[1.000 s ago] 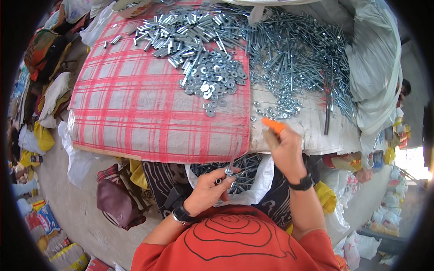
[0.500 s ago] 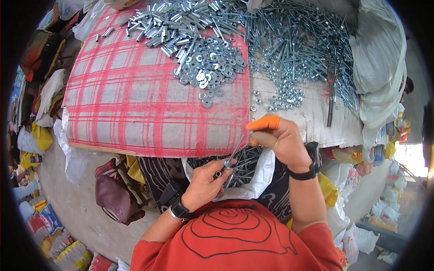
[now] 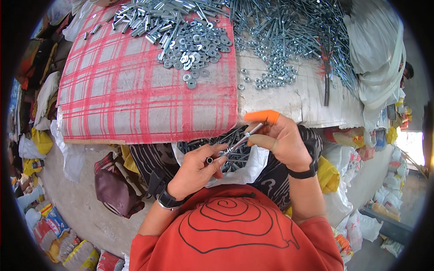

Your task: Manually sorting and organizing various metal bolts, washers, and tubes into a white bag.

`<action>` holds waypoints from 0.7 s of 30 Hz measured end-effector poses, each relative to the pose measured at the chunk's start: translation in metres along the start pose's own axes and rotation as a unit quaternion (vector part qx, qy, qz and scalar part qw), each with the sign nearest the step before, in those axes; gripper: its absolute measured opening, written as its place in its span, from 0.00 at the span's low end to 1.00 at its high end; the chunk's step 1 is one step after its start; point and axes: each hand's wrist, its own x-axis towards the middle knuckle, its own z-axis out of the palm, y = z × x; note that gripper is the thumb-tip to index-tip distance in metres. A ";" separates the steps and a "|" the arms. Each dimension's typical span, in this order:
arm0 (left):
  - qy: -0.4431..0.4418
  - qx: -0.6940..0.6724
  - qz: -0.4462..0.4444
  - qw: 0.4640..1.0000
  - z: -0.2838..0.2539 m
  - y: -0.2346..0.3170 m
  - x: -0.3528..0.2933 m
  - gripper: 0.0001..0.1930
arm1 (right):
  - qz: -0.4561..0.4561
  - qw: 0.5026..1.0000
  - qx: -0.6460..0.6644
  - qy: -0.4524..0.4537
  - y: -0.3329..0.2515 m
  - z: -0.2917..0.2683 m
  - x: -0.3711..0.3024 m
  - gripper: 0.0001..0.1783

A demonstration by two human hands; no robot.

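Observation:
My left hand (image 3: pixel 196 166) is closed around the lower end of a silvery bolt (image 3: pixel 239 143), with a nut or washer showing at its fingertips. A short metal tube (image 3: pixel 209 160) also pokes out between the fingers of that hand. My right hand (image 3: pixel 287 144), with an orange cover on its forefinger and a pale one on its thumb, pinches the upper part of the bolt. A shiny sleeve-like piece is around the bolt there, partly hidden by the fingers. Beneath both hands an open white sack (image 3: pixel 253 167) on my lap holds many dark metal bolts.
On the table ahead lie piles of metal tubes (image 3: pixel 156 18), flat washers (image 3: pixel 192 49), nuts (image 3: pixel 275 74) and long bolts (image 3: pixel 294 27). A red-checked cloth (image 3: pixel 135 99) covers the left part. A plastic bag (image 3: pixel 375 54) hangs at the right; a maroon bag (image 3: pixel 115 192) is on the left.
My right hand has come nearer the left. The thin rod between them now shows a thicker, sleeve-like piece on it. The view has shifted, so the table sits higher.

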 end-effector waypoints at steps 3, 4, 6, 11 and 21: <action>-0.017 0.009 0.043 0.999 0.000 0.002 0.001 0.07 | 0.098 0.977 0.187 0.020 0.005 0.005 -0.007 0.21; -0.026 0.019 0.074 0.997 0.001 0.005 0.002 0.05 | 0.099 0.987 0.126 -0.007 0.010 0.013 -0.008 0.21; 0.002 0.050 0.087 0.995 0.012 0.007 0.000 0.06 | 0.084 0.986 0.146 0.018 0.023 0.022 -0.010 0.23; 0.059 0.184 0.163 0.967 0.031 0.000 -0.007 0.14 | -0.031 0.999 0.028 -0.031 0.010 0.040 -0.003 0.29; 0.201 0.127 0.212 0.948 0.015 0.010 0.000 0.05 | -0.030 0.974 0.188 -0.121 0.011 0.055 -0.001 0.41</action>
